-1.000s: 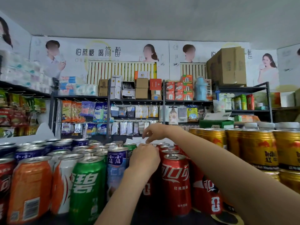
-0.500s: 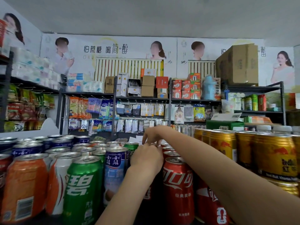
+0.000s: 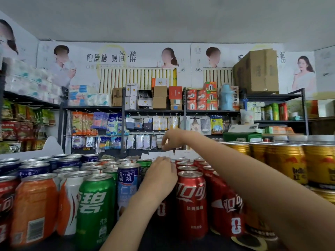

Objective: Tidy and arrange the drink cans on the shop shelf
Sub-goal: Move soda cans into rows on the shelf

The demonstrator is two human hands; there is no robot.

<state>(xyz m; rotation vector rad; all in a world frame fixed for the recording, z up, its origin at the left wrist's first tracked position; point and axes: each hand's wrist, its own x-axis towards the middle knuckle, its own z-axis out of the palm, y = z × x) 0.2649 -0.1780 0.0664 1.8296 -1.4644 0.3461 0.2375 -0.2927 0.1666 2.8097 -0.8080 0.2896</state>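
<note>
I see my left hand [image 3: 161,171] deep in the row of cans, between the blue and white can [image 3: 128,180] and the front red can [image 3: 191,200]. The back of the hand faces me and hides the fingers, so I cannot tell if it grips a can or just rests there. There is a red can low behind the wrist, but most of it is hidden.

My right hand [image 3: 172,140] reaches far over the red cans to the back of the shelf. Its fingers bend down and the tips pinch together. Something small and dark hangs under them, but it is too blurry for me to name, so I cannot tell what the hand holds.

The drink cans stand upright in rows. A green can [image 3: 96,205] stands at the front, just beside the blue and white one. An orange can [image 3: 34,207] stands to its left, with a white and orange can [image 3: 69,200] between them. The red cans run back in lines. Gold cans [image 3: 286,163] stand on the right, behind my right arm.

Far behind, dark racks [image 3: 154,111] hold boxes and small hanging packs.
</note>
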